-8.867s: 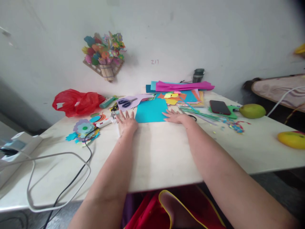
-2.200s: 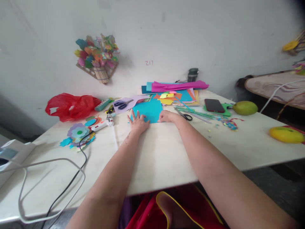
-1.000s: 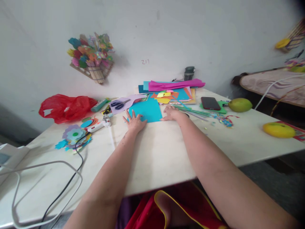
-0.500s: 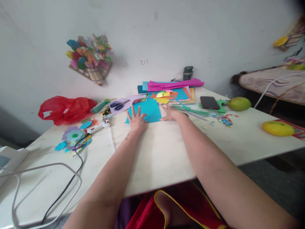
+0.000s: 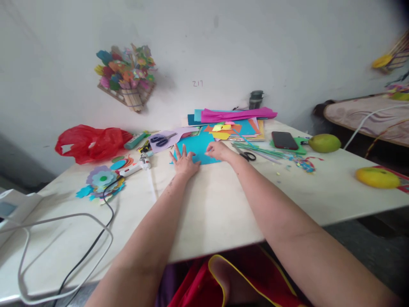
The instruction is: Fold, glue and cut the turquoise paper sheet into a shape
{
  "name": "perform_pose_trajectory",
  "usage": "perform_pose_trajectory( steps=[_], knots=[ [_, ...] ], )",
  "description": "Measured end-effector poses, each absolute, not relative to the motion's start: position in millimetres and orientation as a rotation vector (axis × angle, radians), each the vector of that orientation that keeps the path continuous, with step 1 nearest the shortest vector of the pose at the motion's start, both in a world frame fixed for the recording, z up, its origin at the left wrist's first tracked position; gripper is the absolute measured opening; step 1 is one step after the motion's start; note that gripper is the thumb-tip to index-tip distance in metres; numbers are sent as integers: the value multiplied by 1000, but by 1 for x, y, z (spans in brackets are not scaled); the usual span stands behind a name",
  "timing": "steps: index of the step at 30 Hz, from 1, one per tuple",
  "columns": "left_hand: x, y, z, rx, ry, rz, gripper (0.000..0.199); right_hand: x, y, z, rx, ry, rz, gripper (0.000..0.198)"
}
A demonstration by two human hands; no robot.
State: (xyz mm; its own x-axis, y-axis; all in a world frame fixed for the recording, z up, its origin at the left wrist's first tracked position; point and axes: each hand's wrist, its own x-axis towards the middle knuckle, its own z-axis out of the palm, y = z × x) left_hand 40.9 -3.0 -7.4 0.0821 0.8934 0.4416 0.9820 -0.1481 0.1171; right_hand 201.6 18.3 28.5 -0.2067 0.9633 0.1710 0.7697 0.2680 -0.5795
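Note:
A bright blue sheet of paper (image 5: 203, 143) lies on the table under both hands. My left hand (image 5: 185, 164) rests on its lower left part, fingers spread, palm down. Over the sheet's right side is my right hand (image 5: 220, 151), its fingers pinched together. Whatever may be between those fingertips is too small to make out. Just right of that wrist, scissors with black handles (image 5: 248, 156) lie partly hidden. Another pair of dark-handled scissors (image 5: 161, 139) sits on a light purple sheet (image 5: 174, 135) to the left.
At left are a white glue gun (image 5: 134, 168), paper flowers (image 5: 101, 180) and a red plastic bag (image 5: 92, 143). Stacked coloured paper (image 5: 238, 115) lies at the back. To the right are green sticks (image 5: 260, 150), a phone (image 5: 283, 140) and two mangoes (image 5: 325, 143). A cable (image 5: 110, 213) crosses the left side.
My right hand has moved left onto the blue sheet and gone from spread fingers to a pinch. The black-handled scissors beside it show more. My left hand stays spread on the paper.

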Motion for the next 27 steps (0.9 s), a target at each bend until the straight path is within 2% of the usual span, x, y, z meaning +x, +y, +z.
perform_pose_trajectory(
  steps=[4, 8, 16, 27],
  knots=[
    [41, -2, -7, -2131, -1956, -593, 41, 178, 16, 20, -1395, -1858, 920, 3],
    [41, -2, -8, -2118, -1975, -594, 43, 169, 16, 13, -1353, -1730, 1073, 9],
    [38, -3, -7, -2155, -2044, -623, 48, 172, 25, 9, -1410, -1738, 1120, 15],
    [37, -3, -7, -2150, -2061, -639, 46, 204, 21, 17, -1738, -1852, 849, 15]
  ],
)
